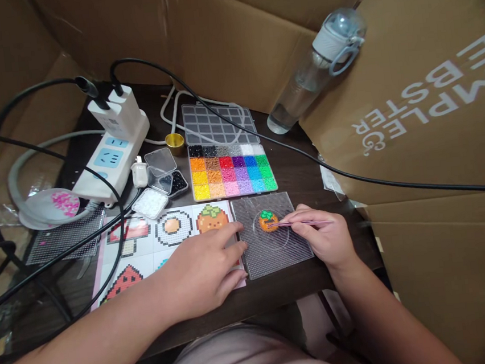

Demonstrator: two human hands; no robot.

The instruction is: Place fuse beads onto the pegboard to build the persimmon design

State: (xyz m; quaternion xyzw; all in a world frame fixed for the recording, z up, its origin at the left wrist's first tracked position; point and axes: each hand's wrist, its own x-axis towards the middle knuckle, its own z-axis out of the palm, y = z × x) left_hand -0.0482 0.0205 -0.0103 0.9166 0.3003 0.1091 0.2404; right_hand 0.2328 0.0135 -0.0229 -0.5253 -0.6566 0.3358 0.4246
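Note:
My right hand (328,235) pinches thin pink tweezers (285,224), their tips at a small orange bead figure with a green top (266,216). The figure sits on a clear pegboard (259,263) marked with a round outline. Whether a bead is between the tips is too small to tell. Flat on a pattern sheet (150,271), my left hand (208,268) has its fingers apart, the fingertips at the pegboard's left edge. The sheet shows pixel pictures, among them a fried egg, a watermelon slice and an orange fruit partly covered by my hand.
Behind the pegboard stands an open bead box (233,170) with many colours. Small cases of white beads (150,203) and black beads (177,182) lie left of it. A power strip (110,163), black cables, a water bottle (313,75) and cardboard walls (431,181) surround the desk.

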